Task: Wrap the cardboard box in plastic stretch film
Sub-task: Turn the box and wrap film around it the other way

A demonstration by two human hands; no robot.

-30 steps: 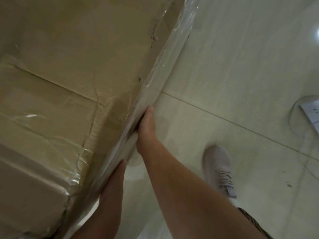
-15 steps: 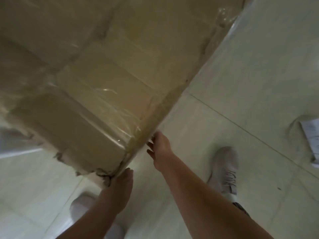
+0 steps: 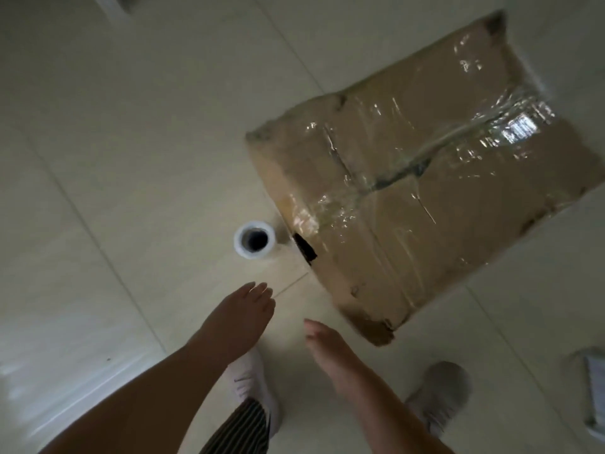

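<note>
A large brown cardboard box (image 3: 409, 191) lies on the tiled floor at the centre right, its faces covered with shiny clear stretch film. A white roll of stretch film (image 3: 254, 240) stands upright on the floor just left of the box's near corner, with film running from it to the box. My left hand (image 3: 237, 317) hovers below the roll with straight fingers, holding nothing. My right hand (image 3: 330, 344) hangs beside the box's near corner, fingers relaxed and empty. Neither hand touches the box.
My two light shoes (image 3: 438, 393) stand on the pale floor tiles (image 3: 131, 142) below the hands. A white object (image 3: 594, 378) lies at the right edge. A pale wall base or board runs along the lower left.
Both hands have let go of the box edge. The box, which filled the view and was tilted up close, now lies flat on the floor farther away, and the roll has come into view.
</note>
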